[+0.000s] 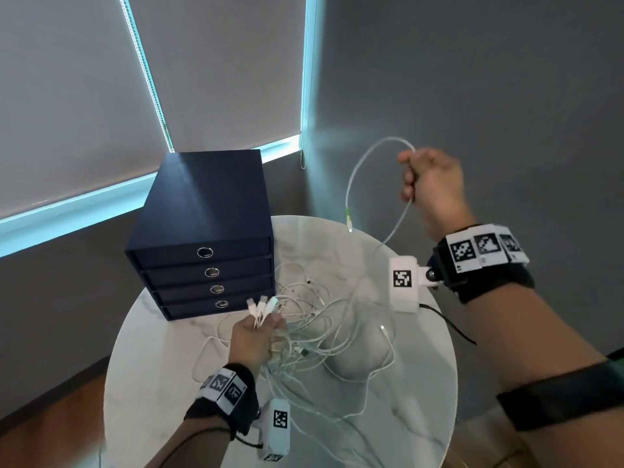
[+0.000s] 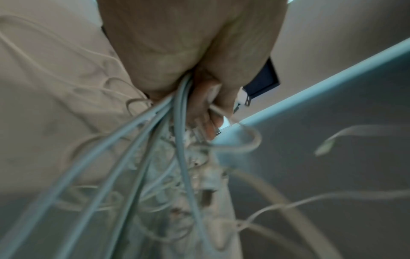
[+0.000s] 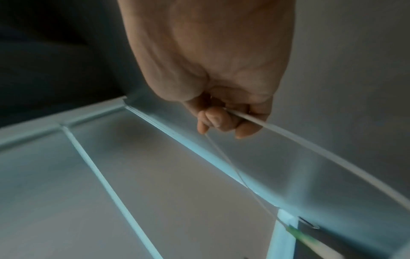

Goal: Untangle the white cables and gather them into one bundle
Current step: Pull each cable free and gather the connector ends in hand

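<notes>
A tangle of white cables [image 1: 324,319] lies on the round marble table [image 1: 162,393]. My left hand [image 1: 256,336] grips several cables low over the table, their plug ends [image 1: 261,307] sticking up out of the fist; in the left wrist view the cables [image 2: 155,157] stream down from the fist of my left hand [image 2: 199,98]. My right hand [image 1: 429,184] is raised high at the right and holds one white cable [image 1: 358,163], which loops over it. That cable's green-tipped plug [image 1: 347,219] dangles free. In the right wrist view the fingers [image 3: 221,121] curl round the cable [image 3: 310,149].
A dark blue box with four ring-pull drawers [image 1: 206,238] stands on the table's back left, close to my left hand. Grey roller blinds [image 1: 67,96] and a grey wall [image 1: 472,79] lie behind. Wooden floor [image 1: 67,400] shows at the lower left.
</notes>
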A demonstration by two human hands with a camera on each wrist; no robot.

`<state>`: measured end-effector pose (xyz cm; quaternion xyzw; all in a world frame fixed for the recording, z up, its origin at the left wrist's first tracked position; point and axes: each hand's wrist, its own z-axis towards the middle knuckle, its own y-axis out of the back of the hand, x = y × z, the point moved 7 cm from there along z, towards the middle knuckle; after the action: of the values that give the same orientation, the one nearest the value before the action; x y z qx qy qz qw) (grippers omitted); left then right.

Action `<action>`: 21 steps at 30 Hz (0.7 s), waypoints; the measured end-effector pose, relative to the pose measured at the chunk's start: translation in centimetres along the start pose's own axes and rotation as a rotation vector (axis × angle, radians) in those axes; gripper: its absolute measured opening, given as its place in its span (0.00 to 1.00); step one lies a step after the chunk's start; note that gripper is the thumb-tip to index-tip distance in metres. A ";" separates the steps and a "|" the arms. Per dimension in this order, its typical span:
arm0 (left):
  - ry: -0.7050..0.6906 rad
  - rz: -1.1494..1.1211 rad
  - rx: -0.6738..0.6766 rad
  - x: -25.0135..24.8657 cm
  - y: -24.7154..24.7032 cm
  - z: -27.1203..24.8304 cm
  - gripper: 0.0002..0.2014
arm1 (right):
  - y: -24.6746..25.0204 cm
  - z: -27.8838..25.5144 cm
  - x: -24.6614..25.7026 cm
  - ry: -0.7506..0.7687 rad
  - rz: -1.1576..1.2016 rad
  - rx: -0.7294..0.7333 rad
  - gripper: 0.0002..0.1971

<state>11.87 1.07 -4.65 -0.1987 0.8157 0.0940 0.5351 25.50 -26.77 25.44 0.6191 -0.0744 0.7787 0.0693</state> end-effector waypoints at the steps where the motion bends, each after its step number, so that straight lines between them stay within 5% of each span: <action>1: -0.020 -0.064 0.012 -0.9 -0.4 -0.1 0.13 | 0.9 0.2 -2.0 -0.043 -0.073 -0.032 0.15; 8: -0.126 -0.376 -0.060 -6.2 0.1 -0.7 0.17 | 13.0 -0.2 -14.6 -0.449 -0.184 -0.425 0.15; 12: -0.138 -0.601 -0.127 -8.2 2.7 -0.8 0.19 | 19.4 -1.7 -17.6 -0.605 -0.981 -0.169 0.06; 14: -0.152 -0.686 -0.136 -9.4 3.6 -0.6 0.20 | 22.1 -4.6 -18.5 -0.623 -1.163 -0.193 0.19; 17: -0.150 -0.745 -0.101 -10.7 3.2 -0.5 0.20 | 23.0 -8.1 -20.9 -0.812 -1.049 -0.177 0.40; 21: -0.151 -0.701 0.024 -11.8 -1.0 -1.4 0.20 | 20.8 -8.2 -21.2 -0.678 -0.853 -0.106 0.47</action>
<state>15.21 2.28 6.74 -0.4528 0.6569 -0.0904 0.5960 18.26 -45.81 2.34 0.8063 0.1262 0.4335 0.3823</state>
